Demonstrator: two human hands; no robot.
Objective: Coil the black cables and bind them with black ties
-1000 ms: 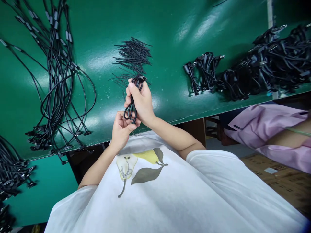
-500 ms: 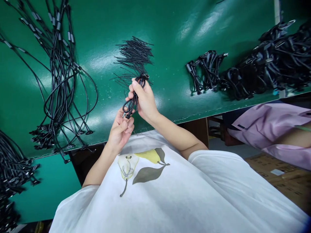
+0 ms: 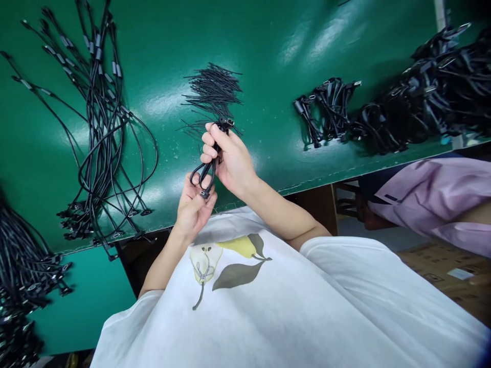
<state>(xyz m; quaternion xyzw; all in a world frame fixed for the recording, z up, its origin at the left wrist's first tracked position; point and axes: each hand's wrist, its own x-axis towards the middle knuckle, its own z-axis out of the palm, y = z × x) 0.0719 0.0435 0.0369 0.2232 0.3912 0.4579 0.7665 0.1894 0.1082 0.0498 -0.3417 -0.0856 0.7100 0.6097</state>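
A folded black cable (image 3: 207, 171) is between my two hands, over the front part of the green table (image 3: 268, 128). My right hand (image 3: 232, 156) is wrapped round its upper part, with a metal-tipped connector sticking out above the thumb. Lower down, my left hand (image 3: 195, 207) pinches the bottom end, where a small black connector shows beside the loops. Just beyond the hands lies a pile of thin black ties (image 3: 215, 89).
Long loose cables (image 3: 103, 117) spread over the table's left part, and more hang at the lower left (image 3: 23, 255). Bundled cables (image 3: 333, 107) lie at right beside a larger heap (image 3: 433, 97). A person in pink clothing (image 3: 433, 194) is at the right edge.
My left hand has moved slightly down and right with the cable's lower end. My right hand's fingers have closed further round the bundle. The view has shifted a little.
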